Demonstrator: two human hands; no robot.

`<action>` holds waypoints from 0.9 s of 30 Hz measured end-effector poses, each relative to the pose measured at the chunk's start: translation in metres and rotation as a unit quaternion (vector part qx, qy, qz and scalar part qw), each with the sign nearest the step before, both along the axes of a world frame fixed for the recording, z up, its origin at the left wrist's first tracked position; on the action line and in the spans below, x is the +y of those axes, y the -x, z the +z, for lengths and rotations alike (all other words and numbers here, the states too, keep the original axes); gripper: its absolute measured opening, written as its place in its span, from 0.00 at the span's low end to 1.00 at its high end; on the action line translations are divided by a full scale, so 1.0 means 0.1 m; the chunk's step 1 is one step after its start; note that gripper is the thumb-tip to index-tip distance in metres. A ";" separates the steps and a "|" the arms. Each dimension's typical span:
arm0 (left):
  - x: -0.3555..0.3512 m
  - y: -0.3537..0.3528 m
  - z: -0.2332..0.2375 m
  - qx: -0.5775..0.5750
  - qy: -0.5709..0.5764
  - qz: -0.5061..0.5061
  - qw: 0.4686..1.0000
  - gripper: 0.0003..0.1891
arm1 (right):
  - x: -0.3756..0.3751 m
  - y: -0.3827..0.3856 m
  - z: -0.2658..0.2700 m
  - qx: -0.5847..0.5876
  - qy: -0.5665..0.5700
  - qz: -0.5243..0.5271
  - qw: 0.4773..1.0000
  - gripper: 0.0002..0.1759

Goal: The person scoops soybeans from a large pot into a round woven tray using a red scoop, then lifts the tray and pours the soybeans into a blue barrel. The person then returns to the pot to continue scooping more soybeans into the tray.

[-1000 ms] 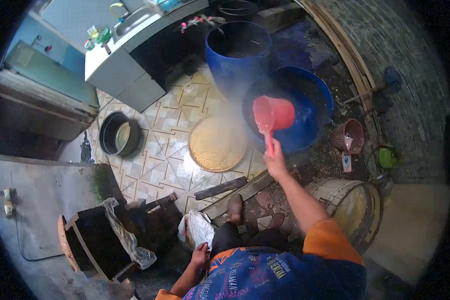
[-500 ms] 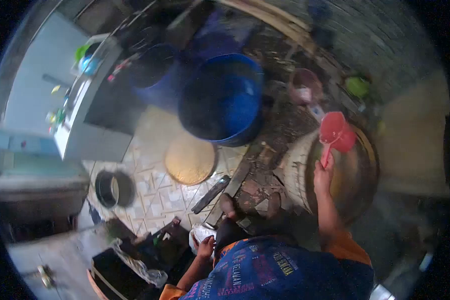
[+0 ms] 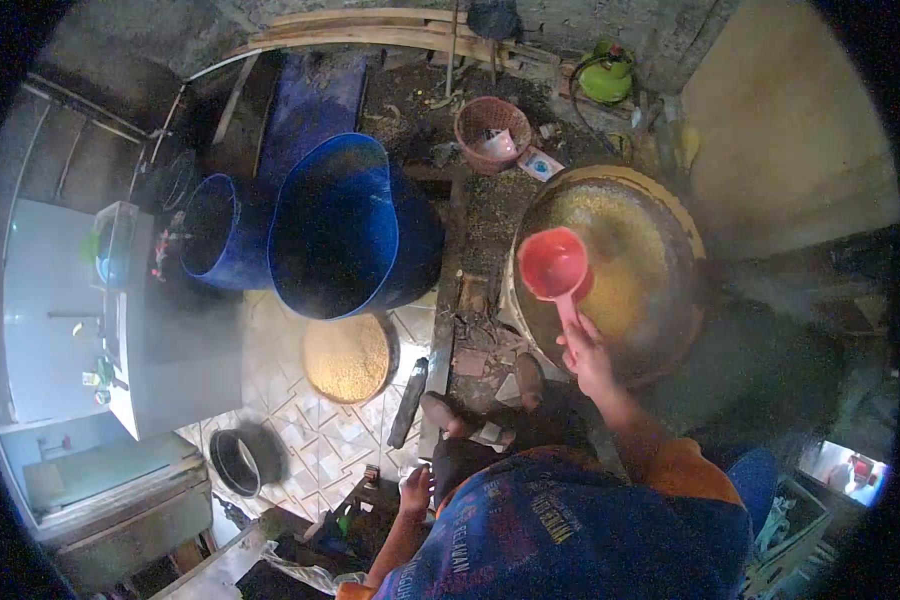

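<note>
A red plastic dipper (image 3: pixel 554 264) is held by its handle in my right hand (image 3: pixel 584 352), above a large round vat (image 3: pixel 692 215). Yellowish grains (image 3: pixel 618 290) show inside the vat under a thin haze. My left hand (image 3: pixel 417 490) hangs low near my left leg, its fingers curled beside something pale. What it grips, if anything, is too small to make out.
Two blue barrels, a large one (image 3: pixel 355 230) and a smaller one (image 3: pixel 213 230), stand ahead to the left. Near them are a round tray of grains (image 3: pixel 347 360), a dark basin (image 3: pixel 242 462) and charred wood (image 3: pixel 407 403). Farther off sit a woven basket (image 3: pixel 492 133) and a green gas cylinder (image 3: pixel 606 76).
The view has turned to the right, and the vat shows more fully. My right hand has brought the dipper from the vat's far rim to over its left part.
</note>
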State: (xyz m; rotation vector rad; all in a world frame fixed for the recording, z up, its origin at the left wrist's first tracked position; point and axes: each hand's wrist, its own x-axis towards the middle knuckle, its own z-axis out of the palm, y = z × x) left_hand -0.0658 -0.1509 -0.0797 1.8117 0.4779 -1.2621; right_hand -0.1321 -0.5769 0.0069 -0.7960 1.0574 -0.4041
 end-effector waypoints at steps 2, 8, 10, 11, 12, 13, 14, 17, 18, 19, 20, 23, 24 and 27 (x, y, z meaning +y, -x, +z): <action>0.05 0.02 -0.03 -0.003 0.002 0.003 1.000 0.23 | 0.07 -0.19 0.18 -0.068 0.004 0.074 0.995 0.23; 0.33 0.09 -0.12 -0.006 0.039 0.031 0.999 0.24 | 0.44 -0.76 0.10 -0.129 -0.011 0.173 0.976 0.19; 0.44 0.12 -0.18 0.008 0.024 0.021 0.999 0.25 | 0.60 -0.95 -0.15 -0.059 -0.029 0.214 0.975 0.17; 0.56 0.17 -0.30 -0.055 0.005 -0.071 0.996 0.24 | 0.68 -1.01 -0.38 -0.057 -0.041 0.239 0.968 0.17; 0.67 0.24 -0.44 -0.048 0.008 -0.059 0.997 0.24 | 0.78 -1.08 -0.57 -0.048 -0.041 0.250 0.966 0.17; 0.76 0.33 -0.58 -0.102 0.012 -0.133 0.986 0.23 | 0.89 -1.15 -0.75 -0.012 -0.053 0.272 0.961 0.16; 0.87 0.45 -0.71 -0.153 0.014 -0.206 0.966 0.23 | 1.01 -1.20 -0.98 0.026 -0.066 0.293 0.954 0.16; 1.11 0.75 -1.06 -0.045 0.065 -0.134 0.988 0.23 | 1.33 -1.28 -1.75 0.144 -0.094 0.330 0.928 0.13; 1.19 0.87 -1.10 -0.009 0.065 -0.140 0.988 0.24 | 1.46 -1.27 -1.94 0.185 -0.117 0.332 0.917 0.12; 1.15 0.85 -0.97 -0.003 0.047 -0.137 0.989 0.23 | 1.56 -1.26 -2.11 0.208 -0.119 0.323 0.916 0.15; 1.22 0.92 -0.92 0.004 0.042 -0.127 0.991 0.23 | 1.67 -1.25 -2.22 0.213 -0.124 0.332 0.910 0.15; 1.37 1.03 -0.93 -0.100 0.086 -0.174 0.976 0.20 | 1.82 -1.24 -2.60 0.271 -0.126 0.383 0.874 0.16; 1.40 1.06 -1.01 -0.077 0.104 -0.162 0.978 0.20 | 1.87 -1.21 -2.72 0.274 -0.129 0.387 0.871 0.16; 1.42 1.05 -1.02 -0.040 0.138 -0.122 0.982 0.20 | 1.95 -1.25 -2.60 0.251 -0.114 0.367 0.888 0.15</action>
